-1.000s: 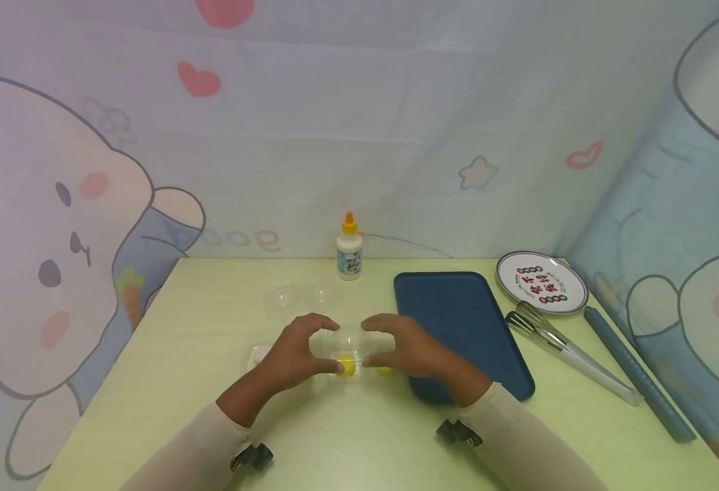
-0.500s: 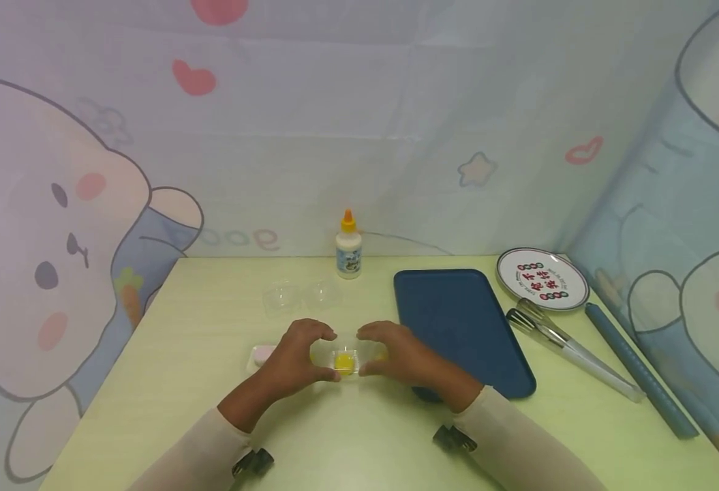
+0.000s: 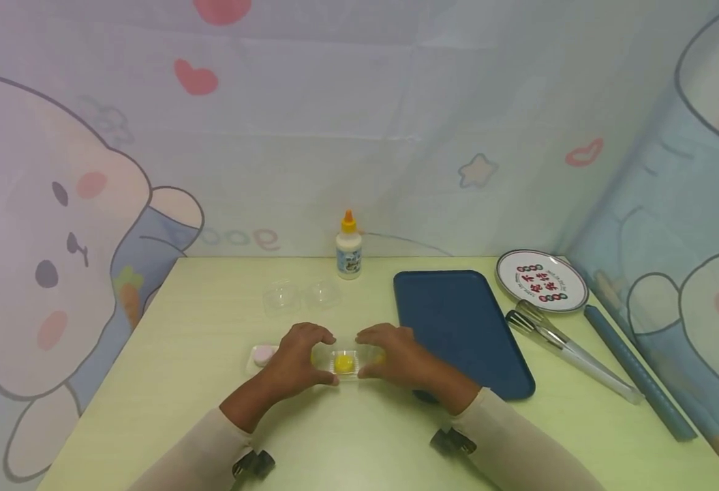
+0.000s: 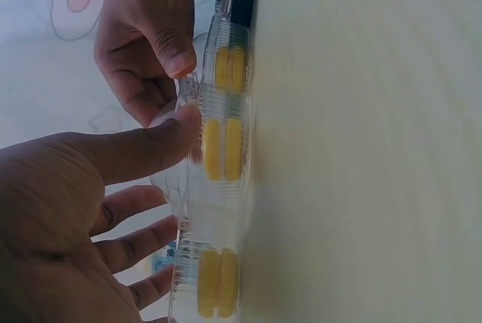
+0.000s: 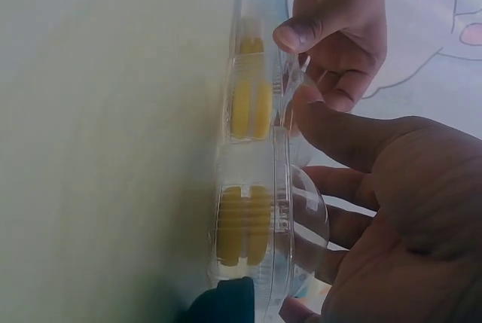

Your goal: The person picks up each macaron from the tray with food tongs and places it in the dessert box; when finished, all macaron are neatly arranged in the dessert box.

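A clear plastic box (image 3: 345,374) lies on the table in front of me with yellow macarons (image 3: 344,363) in a row in its compartments. Its clear domed lid (image 5: 310,206) sits over the tray in the right wrist view. My left hand (image 3: 298,356) holds the lid's left part, thumb on the near edge and fingers curved to the far side. Opposite it, my right hand (image 3: 396,351) grips the right part the same way. Both thumbtips (image 4: 181,63) press at the lid's edge. The outer macarons are partly hidden by my hands in the head view.
Left of the box, another clear tray (image 3: 252,361) holds a pink macaron (image 3: 264,354). Behind lie a clear lid with two domes (image 3: 281,297) and a glue bottle (image 3: 349,256). To the right are a blue tray (image 3: 463,327), a plate (image 3: 540,281), tongs (image 3: 574,354) and a dark blue bar (image 3: 638,372).
Both hands have brought the clear lid down from above the yellow macarons onto the tray. Since half a second ago they have barely moved.
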A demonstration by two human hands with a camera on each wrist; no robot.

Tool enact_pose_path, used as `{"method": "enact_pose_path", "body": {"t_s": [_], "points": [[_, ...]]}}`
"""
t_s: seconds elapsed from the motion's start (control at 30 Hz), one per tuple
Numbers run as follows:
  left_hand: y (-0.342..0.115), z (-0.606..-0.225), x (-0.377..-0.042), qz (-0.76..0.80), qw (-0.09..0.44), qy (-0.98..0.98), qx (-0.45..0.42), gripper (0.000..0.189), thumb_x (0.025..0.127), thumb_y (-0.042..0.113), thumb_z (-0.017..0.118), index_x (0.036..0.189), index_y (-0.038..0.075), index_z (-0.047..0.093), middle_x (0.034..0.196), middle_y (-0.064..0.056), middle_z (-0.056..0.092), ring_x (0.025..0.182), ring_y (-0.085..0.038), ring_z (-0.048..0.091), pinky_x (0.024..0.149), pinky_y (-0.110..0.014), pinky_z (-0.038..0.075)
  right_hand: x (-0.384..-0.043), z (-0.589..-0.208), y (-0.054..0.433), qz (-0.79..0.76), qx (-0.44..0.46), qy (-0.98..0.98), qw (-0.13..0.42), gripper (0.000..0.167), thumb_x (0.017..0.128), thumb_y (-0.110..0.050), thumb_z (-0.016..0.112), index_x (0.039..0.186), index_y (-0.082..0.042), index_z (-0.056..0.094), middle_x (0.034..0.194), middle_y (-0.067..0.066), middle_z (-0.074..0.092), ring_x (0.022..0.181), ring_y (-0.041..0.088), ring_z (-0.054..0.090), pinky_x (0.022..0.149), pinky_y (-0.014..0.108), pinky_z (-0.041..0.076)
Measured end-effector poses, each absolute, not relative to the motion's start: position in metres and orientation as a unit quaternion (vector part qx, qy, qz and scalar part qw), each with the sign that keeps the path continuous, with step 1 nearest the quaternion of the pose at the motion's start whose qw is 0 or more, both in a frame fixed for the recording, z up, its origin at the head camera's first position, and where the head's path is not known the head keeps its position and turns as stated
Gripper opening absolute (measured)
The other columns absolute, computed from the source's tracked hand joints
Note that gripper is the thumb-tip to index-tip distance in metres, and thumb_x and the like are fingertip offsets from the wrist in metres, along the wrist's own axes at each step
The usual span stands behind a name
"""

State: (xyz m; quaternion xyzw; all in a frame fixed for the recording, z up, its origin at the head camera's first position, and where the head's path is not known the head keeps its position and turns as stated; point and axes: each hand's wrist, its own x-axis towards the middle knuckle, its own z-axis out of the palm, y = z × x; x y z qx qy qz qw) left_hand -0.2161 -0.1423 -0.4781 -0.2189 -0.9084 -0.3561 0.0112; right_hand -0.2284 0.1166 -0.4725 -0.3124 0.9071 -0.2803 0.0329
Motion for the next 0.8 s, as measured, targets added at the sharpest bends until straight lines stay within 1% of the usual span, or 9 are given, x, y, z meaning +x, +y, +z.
{"method": "enact_pose_path", "body": {"t_s": [0.1,0.33,0.53,0.67,0.8], "points": [[-0.1422,-0.4791,-0.2159,-0.35,0.02,-0.91,-0.222,0.063,0.068,0.018,0.105,0.119,0.004,0.072,0.133,-0.015,0.071,0.137,-0.042,0.058,0.118,-0.065,0.043,-0.2279,-0.4731,0.1151,-0.276,-0.311,0.909,0.031,0.056,0.092,-0.026,0.09,0.14,-0.004,0.072,0.146,0.015,0.07,0.141,0.037,0.061,0.109,0.067,0.037],[-0.142,-0.4811,-0.2173,-0.345,0.024,-0.911,-0.223,0.062,0.068,0.016,0.105,0.118,0.003,0.072,0.131,-0.015,0.072,0.136,-0.043,0.059,0.119,-0.064,0.043,-0.2282,-0.4765,0.115,-0.275,-0.313,0.909,0.025,0.056,0.092,-0.027,0.09,0.14,-0.005,0.072,0.145,0.014,0.071,0.14,0.036,0.062,0.107,0.063,0.037],[-0.1406,-0.4801,-0.2157,-0.33,0.033,-0.917,-0.22,0.06,0.066,0.019,0.106,0.115,0.005,0.073,0.127,-0.014,0.075,0.133,-0.044,0.061,0.121,-0.063,0.041,-0.2283,-0.4798,0.1163,-0.27,-0.314,0.91,0.023,0.055,0.093,-0.028,0.088,0.141,-0.006,0.072,0.145,0.012,0.071,0.14,0.034,0.062,0.106,0.061,0.036],[-0.1399,-0.4786,-0.2147,-0.331,0.018,-0.921,-0.204,0.06,0.067,0.02,0.106,0.116,0.007,0.073,0.128,-0.014,0.074,0.138,-0.047,0.057,0.123,-0.065,0.037,-0.228,-0.481,0.1171,-0.27,-0.315,0.91,0.024,0.055,0.094,-0.028,0.087,0.142,-0.006,0.071,0.145,0.012,0.071,0.14,0.034,0.062,0.105,0.062,0.035],[-0.1404,-0.4805,-0.2156,-0.345,0.018,-0.917,-0.201,0.06,0.067,0.02,0.105,0.116,0.007,0.072,0.13,-0.015,0.074,0.141,-0.051,0.054,0.124,-0.073,0.031,-0.2278,-0.4812,0.1171,-0.269,-0.314,0.91,0.024,0.055,0.094,-0.028,0.088,0.142,-0.007,0.071,0.146,0.012,0.07,0.14,0.034,0.061,0.106,0.063,0.034]]}}
